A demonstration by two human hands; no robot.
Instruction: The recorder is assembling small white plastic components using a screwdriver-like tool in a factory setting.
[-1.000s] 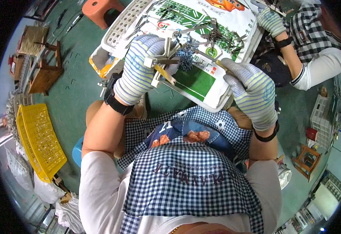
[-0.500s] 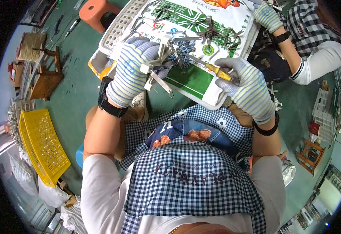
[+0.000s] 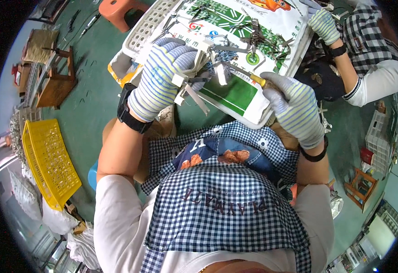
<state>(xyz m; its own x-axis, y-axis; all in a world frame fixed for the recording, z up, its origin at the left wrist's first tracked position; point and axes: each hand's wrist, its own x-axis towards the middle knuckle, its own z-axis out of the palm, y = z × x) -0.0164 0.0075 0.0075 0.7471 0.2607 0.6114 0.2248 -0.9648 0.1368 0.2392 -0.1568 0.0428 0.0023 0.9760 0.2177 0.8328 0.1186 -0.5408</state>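
Observation:
My left hand, in a striped knit glove, grips a white frame-like piece with metal arms, its fingers partly hidden behind it. My right hand, gloved alike, closes around the yellow handle of a screwdriver. The shaft points left toward a white tab on the held piece; whether the tip touches it I cannot tell. Behind the piece lies a heap of small bluish screws on a printed white and green sack. Dark metal parts lie farther back on the sack.
The sack covers a white perforated crate before me. A co-worker's gloved hand is at its far right. An orange stool stands far left, a yellow basket at left, a small wooden stool at right.
The view has shifted slightly. A white tab on the held piece now hangs lower beside the screwdriver's shaft. My right fingers cover more of the yellow handle.

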